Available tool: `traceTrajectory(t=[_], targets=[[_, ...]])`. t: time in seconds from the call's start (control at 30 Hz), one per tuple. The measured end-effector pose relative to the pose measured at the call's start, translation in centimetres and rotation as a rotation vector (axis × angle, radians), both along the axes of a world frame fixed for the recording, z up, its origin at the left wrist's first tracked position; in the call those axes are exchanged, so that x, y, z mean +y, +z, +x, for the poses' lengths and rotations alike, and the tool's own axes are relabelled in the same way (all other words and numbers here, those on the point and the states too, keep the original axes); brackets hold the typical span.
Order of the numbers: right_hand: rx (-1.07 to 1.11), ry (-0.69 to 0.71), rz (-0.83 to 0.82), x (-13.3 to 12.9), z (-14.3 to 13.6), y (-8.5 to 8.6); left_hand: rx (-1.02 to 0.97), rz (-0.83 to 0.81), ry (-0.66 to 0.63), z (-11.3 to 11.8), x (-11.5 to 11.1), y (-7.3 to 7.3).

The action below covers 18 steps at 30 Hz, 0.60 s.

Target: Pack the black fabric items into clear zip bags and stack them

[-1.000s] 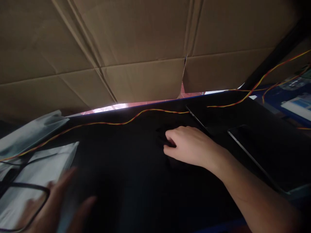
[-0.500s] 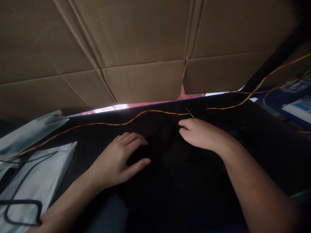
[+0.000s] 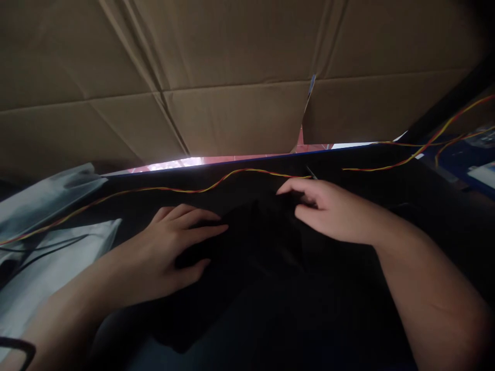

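Observation:
My left hand (image 3: 176, 252) is low over the black surface (image 3: 301, 319), with its fingers stretched out and the thumb apart. To its right, my right hand (image 3: 332, 208) points left, index finger and thumb spread with a gap between them. Dark material (image 3: 266, 232) lies between the two hands. It is too dark to tell what it is or whether the fingertips touch it. Just beyond my right hand, a thin grey pointed thing (image 3: 311, 172) shows in part. A red and yellow twisted wire (image 3: 193, 191) runs behind both hands, its end near that thing.
Upright cardboard (image 3: 232, 118) stands along the far edge. At the left lie clear plastic bags (image 3: 50, 193) and a black cable (image 3: 50, 252). More red and yellow wire (image 3: 390, 166) comes in from the right, near a blue tray (image 3: 448, 159).
My left hand has moved left and its fingers have stretched out. The index finger and thumb of my right hand have spread apart. The view has shifted slightly.

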State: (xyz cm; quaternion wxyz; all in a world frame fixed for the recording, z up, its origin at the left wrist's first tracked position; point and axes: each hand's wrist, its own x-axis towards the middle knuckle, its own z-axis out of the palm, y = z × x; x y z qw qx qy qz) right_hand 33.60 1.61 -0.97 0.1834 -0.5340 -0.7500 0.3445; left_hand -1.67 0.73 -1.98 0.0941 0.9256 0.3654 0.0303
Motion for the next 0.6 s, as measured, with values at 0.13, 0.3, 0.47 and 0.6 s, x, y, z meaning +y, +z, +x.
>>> traceTrajectory(t=[0.13,0.3,0.47,0.6], targets=[[-0.025,-0.132,0.034,1.0,2.6,-0.4,-0.031,-0.019,-0.013,-0.2,-0.2,0.8],[-0.307,-0.223,0.391,0.9,2.7,-0.8,-0.096,-0.037,0.072,-1.2,0.4,1.7],[-0.151,0.112,0.365,-0.5,-0.9,0.4,-0.047,0.186,0.213,-0.8,0.8,1.6],[-0.169,0.25,0.119,-1.0,-2.7,0.6,0.037,0.407,0.305,-0.3,0.4,1.5]])
